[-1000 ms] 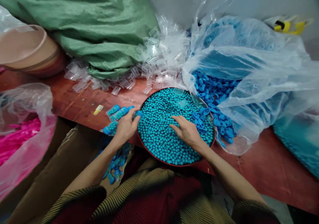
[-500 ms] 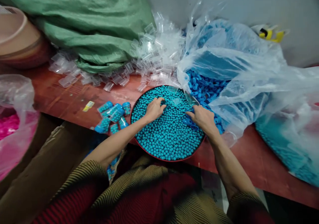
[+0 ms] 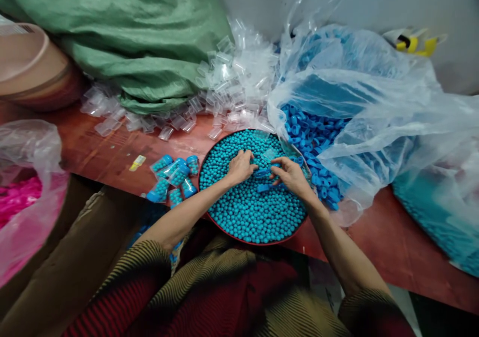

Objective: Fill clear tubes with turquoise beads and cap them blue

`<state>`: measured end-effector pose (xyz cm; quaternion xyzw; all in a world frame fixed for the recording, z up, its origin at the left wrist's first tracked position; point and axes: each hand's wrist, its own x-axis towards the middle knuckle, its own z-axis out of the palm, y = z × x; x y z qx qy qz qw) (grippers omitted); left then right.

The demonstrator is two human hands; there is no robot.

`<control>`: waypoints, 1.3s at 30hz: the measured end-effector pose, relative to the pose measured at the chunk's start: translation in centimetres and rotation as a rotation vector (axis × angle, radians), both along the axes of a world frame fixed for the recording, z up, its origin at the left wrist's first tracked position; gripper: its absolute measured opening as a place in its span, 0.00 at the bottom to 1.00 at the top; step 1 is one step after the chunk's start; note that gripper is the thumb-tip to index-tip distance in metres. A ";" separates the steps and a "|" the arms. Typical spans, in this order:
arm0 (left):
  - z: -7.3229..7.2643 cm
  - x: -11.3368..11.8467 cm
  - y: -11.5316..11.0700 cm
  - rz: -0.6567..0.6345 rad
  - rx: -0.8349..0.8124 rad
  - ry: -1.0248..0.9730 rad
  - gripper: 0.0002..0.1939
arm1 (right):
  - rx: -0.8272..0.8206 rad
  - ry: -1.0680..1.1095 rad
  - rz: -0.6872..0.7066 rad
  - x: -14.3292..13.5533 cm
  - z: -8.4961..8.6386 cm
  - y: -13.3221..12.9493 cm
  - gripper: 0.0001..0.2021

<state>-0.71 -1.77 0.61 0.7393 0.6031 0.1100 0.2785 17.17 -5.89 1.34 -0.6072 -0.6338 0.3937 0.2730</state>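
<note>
Blue caps (image 3: 264, 187) shifted leftward, between left fingers (image 3: 247, 155), right fingers (image 3: 280, 162); both half-curled, hold unclear.

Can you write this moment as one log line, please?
left hand: at teal beads in round tray | right hand: by blue pieces on beads | bead-filled containers: left of tray

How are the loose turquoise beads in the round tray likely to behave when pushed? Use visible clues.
The turquoise beads would probably roll and shift over one another, being small, round and loose. They seem likely to stay firm, as they look evenly rounded. A hard push might spill some, since they spread almost to the rim of the round tray.
</note>
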 end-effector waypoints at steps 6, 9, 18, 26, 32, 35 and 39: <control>-0.1 -0.3 -0.1 -0.081 -0.012 0.022 0.14 | 0.246 -0.635 0.073 -0.8 0.8 -2.4 0.16; 0.0 -0.4 0.0 -0.098 -0.004 0.037 0.15 | 0.303 -0.834 0.280 -2.0 1.2 -2.6 0.15; -0.2 -1.6 1.4 -0.066 -0.093 -0.103 0.09 | 0.202 -0.917 0.149 -2.4 0.6 -1.8 0.09; -0.7 -2.3 1.7 -0.110 -0.115 -0.265 0.05 | 0.291 -0.650 0.118 -4.1 0.6 0.9 0.19; 0.3 -3.0 1.2 -0.072 -0.305 -0.498 0.05 | 0.292 -0.317 0.129 -3.3 -0.4 1.0 0.16; 0.9 -3.1 0.6 -0.074 -0.451 -0.656 0.08 | 0.278 -0.073 0.007 -2.9 0.1 0.7 0.13; 1.3 -3.1 -0.4 -0.106 -0.484 -0.834 0.16 | 0.242 0.064 -0.055 -3.6 0.6 0.3 0.09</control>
